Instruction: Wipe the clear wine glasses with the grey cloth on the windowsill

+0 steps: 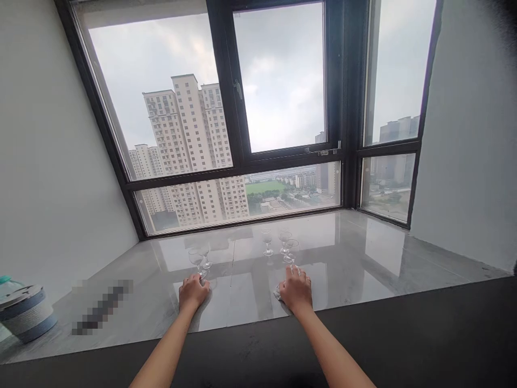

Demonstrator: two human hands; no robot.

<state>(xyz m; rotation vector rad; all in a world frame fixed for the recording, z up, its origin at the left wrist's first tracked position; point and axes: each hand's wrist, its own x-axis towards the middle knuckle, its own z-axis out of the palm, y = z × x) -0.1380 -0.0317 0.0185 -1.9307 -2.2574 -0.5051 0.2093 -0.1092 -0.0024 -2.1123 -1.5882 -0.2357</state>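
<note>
My left hand (194, 291) rests low over the sill with its fingers curled around the foot of a small stemmed glass (196, 257). Right behind that one stands a second stemmed glass (206, 254). Bunched under my right hand (297, 289) is a crumpled white cloth (277, 292), mostly covered by the palm. Just past the right fingertips is another stemmed glass (291, 247); whether the fingers touch it I cannot tell. Two more clear glasses, a farther one (285, 237) and one to its left (267, 240), stand upright nearby.
Both arms reach over the glossy grey tiled sill (242, 307), whose front edge drops to a dark face. At the left stands a blue-and-white container (30, 318), beside a blurred-out dark long item (103, 307). A dark-framed window (238, 161) closes off the back.
</note>
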